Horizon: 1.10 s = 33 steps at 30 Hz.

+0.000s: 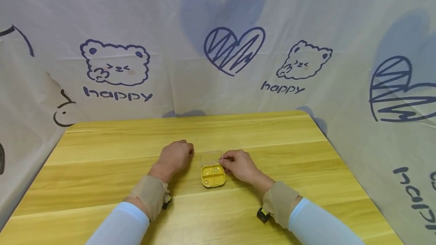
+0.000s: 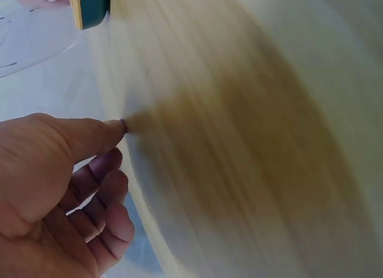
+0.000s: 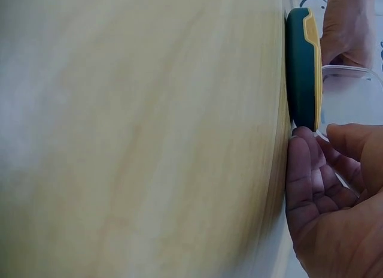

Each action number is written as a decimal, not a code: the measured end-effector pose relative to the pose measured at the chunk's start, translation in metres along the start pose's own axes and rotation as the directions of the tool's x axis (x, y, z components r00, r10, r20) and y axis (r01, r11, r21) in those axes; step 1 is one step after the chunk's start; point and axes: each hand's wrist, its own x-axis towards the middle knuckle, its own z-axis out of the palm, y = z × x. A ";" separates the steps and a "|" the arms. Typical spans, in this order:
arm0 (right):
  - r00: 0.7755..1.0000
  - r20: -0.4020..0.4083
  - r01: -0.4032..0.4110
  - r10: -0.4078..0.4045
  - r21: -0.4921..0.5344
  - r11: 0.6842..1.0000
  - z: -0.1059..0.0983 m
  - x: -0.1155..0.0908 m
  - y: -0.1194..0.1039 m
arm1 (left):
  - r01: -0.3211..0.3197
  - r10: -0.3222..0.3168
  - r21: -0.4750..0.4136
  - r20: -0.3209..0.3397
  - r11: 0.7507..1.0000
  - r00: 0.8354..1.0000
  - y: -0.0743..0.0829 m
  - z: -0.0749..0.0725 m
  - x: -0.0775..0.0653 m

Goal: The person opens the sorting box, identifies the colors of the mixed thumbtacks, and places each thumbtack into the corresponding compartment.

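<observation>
A small pill box [image 1: 213, 179] lies on the table with its clear lid [image 1: 211, 157] swung open toward the back. Its yellow inside has four-way dividers, and tiny pieces sit in some compartments; the outer shell [image 3: 302, 68] is dark green. My right hand [image 1: 240, 166] holds the box at its right side, fingertips against the end and thumb by the lid. Left of the box, my left hand [image 1: 175, 156] is low over the table, thumb [image 2: 99, 134] extended and other fingers curled. Whether it pinches something tiny I cannot tell.
The wood-grain table [image 1: 119, 184] reaches back to a pale curtain [image 1: 190, 86] printed with bears, hearts and lettering. Cloth also hangs along both sides. Small dark devices are strapped under both wrists.
</observation>
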 end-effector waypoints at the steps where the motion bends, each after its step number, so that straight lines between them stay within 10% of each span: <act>1: 1.000 0.001 -0.002 0.002 0.001 1.000 0.000 0.000 0.000 | 0.001 -0.001 0.001 0.003 1.000 1.000 0.000 0.000 0.000; 33: 1.000 0.009 0.002 -0.001 -0.007 1.000 0.001 0.000 0.000 | 0.099 -0.099 0.018 0.042 0.995 0.994 -0.014 -0.011 -0.009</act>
